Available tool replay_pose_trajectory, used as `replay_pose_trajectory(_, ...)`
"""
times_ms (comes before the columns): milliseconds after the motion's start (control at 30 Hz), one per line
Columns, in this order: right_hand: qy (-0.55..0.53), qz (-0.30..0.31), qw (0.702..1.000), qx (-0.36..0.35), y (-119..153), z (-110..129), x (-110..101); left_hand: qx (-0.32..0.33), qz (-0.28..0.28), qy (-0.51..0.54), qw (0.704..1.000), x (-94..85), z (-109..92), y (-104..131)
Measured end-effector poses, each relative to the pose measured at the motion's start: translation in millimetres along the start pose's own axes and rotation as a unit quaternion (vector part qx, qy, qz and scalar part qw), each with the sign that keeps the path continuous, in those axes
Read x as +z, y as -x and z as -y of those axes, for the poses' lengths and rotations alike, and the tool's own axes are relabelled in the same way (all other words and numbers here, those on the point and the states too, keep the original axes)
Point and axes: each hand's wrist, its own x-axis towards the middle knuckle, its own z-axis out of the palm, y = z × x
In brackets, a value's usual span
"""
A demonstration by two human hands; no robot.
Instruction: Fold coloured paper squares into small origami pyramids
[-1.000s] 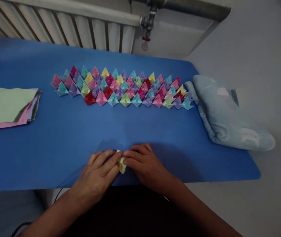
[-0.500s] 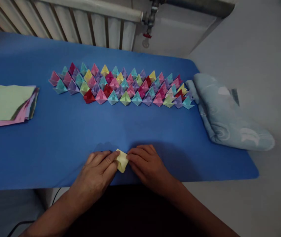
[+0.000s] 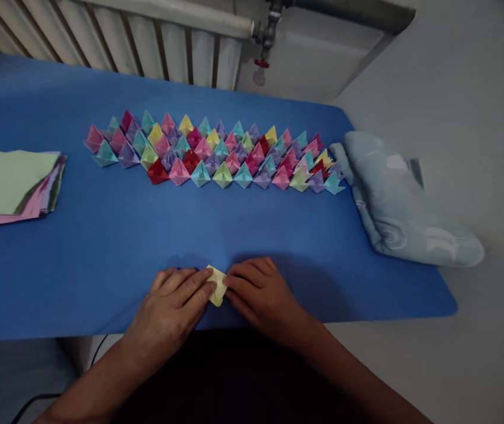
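Paper: small pale yellow pc point(image 3: 218, 292), folded, roughly square, down at the near side of the table point(image 3: 141, 241), btwn both hands. Lies at a slant, a corner toward the person.
L hand: palm down point(image 3: 165, 309), fingers nearly closed, index + thumb tips pressed on the paper's left part. Fingers cover some of it, so can't tell how much is under there.
R hand: also closed up point(image 3: 264, 297), fingertips in a tight pinch on the paper's right corner, other fingers curled in behind.
Boats: whole bunch of tiny folded ones point(image 3: 222, 175) in rows across the far half of the table, pointy tips up. Pink, teal, purple, yellow, green, red etc.
Stack: loose sheets point(image 3: 8, 179) at the table's left, light green on top, pink + others poking out underneath. L end is cut off by the view.
Blanket: grey-blue w/ white pattern point(image 3: 404, 206), folded up on the table's right end, right by the last boats. Can't tell if they touch.
Radiator: white, ribbed point(image 3: 145, 50), behind the table's far edge, w/ a red valve knob point(image 3: 262, 63) near its R end.
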Motion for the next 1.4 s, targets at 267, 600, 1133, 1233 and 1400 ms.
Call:
replay_pose_trajectory(267,-0.056,-0.002,0.997,0.056,-4,0,2,-0.023,-0.008,0.023,0.999,-1.9,-1,-2)
replay_pose_trajectory(600,-0.087,0.002,0.990,0.109,-10,5,2,-0.067,-0.025,0.075,0.995,-3.8,2,-5)
replay_pose_trajectory(1133,-0.102,0.019,0.983,0.152,-17,5,1,-0.183,0.018,0.046,0.982,-6.2,-6,-13)
replay_pose_trajectory(1233,-0.104,0.012,0.982,0.159,-17,5,2,-0.190,0.025,0.029,0.981,-6.9,-7,-15)
replay_pose_trajectory(1400,-0.097,0.008,0.979,0.178,-18,5,4,-0.192,0.025,-0.002,0.981,-8.9,-8,-19)
